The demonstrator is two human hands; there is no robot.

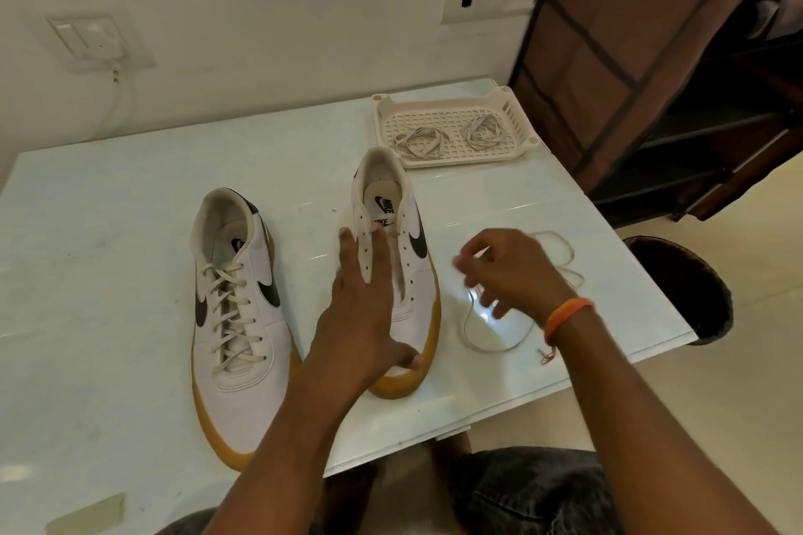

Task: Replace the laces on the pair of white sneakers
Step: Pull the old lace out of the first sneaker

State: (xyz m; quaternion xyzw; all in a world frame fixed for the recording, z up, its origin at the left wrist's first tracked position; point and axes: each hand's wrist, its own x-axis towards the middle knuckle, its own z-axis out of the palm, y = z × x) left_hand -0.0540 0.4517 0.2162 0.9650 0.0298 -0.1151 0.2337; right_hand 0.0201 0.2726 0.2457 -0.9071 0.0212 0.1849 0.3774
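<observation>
Two white sneakers with black swooshes and tan soles stand on the white table (pixel 108 252). The left sneaker (pixel 241 317) is fully laced. The right sneaker (pixel 413 274) has bare eyelets and no lace. My left hand (pixel 365 308) lies flat on the right sneaker, fingers spread over its tongue and left eyelet row. My right hand (pixel 508 269) hovers just right of that shoe, fingers curled around part of a loose white lace (pixel 486 343) that loops across the table. Whether the fingers pinch the lace is blurred.
A cream plastic tray (pixel 517 109) at the table's back right holds two coiled white laces (pixel 419 141). A brown fabric shelf unit (pixel 652 78) stands to the right. A dark round stool (pixel 691 287) sits beside the table's right edge. Wall sockets are behind.
</observation>
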